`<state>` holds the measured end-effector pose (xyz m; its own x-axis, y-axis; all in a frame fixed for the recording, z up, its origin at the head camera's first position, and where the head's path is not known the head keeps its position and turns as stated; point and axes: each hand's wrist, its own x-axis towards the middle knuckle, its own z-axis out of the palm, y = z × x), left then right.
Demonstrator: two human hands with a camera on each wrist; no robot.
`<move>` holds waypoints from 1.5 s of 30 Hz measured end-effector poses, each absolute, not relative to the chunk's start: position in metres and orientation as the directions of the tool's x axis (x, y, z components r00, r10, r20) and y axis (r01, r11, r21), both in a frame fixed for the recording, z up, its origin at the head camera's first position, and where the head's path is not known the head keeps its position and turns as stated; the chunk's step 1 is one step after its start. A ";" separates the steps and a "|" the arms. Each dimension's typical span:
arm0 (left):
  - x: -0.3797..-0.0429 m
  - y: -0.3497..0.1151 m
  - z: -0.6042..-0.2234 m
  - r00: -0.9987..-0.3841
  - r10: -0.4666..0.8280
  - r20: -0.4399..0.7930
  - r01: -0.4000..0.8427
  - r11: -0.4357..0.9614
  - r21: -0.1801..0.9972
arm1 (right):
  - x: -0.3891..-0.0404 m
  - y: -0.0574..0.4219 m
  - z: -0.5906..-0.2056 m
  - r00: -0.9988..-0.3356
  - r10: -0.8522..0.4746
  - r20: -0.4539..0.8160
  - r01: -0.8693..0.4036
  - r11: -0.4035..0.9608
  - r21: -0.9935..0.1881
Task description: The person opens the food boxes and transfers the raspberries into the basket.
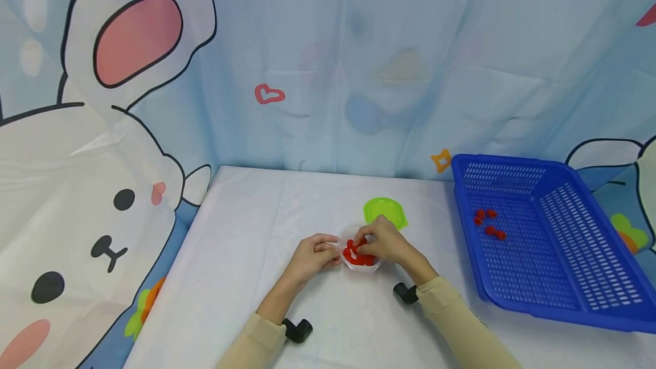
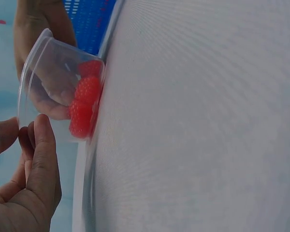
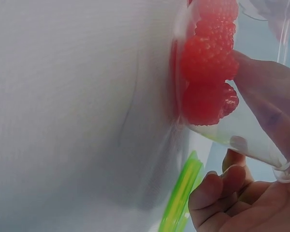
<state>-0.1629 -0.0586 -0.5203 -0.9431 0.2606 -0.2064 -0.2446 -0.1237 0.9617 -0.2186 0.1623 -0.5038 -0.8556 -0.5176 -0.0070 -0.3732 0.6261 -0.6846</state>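
The berries (image 1: 353, 256) are probably light and easily squashed, best pinched gently by their sides; they look red, rounded and bumpy, sitting in the clear tub (image 1: 363, 269) on the surface (image 1: 297, 204). The left hand (image 1: 310, 254) pinches the tub's rim; the right hand (image 1: 388, 242) reaches inside to the berries, its grip unclear.

Red raspberries (image 3: 210, 60) are sitting together in the bottom of a clear container (image 3: 222, 137), which is standing on a white tabletop (image 3: 77, 116). The right hand (image 3: 261, 203) is reaching one digit inside, touching a berry, while other fingers are curling outside near a bright green lid (image 3: 182, 193).
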 end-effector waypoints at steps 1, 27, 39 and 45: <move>-0.163 -0.059 -0.520 -0.943 0.261 -0.206 -0.244 -0.122 0.962 | -0.219 0.163 -0.504 -0.850 -0.527 0.001 -0.381 0.612 -0.693; -0.163 -0.058 -0.522 -0.944 0.266 -0.194 -0.232 -0.123 0.965 | -0.216 0.178 -0.496 -0.828 -0.559 0.047 -0.339 0.432 -0.836; -0.161 -0.058 -0.520 -0.944 0.266 -0.196 -0.236 -0.127 0.963 | -0.211 0.193 -0.483 -0.863 -0.504 0.044 -0.302 0.443 -0.844; -0.160 -0.057 -0.519 -0.943 0.265 -0.201 -0.240 -0.123 0.963 | -0.202 0.202 -0.469 -0.887 -0.458 0.062 -0.303 0.475 -0.826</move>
<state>-0.1605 -0.0569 -0.5188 -0.9431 0.2647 -0.2011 -0.2398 -0.1229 0.9630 -0.2022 0.2018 -0.4692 -0.8868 -0.4581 0.0615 -0.3026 0.4747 -0.8265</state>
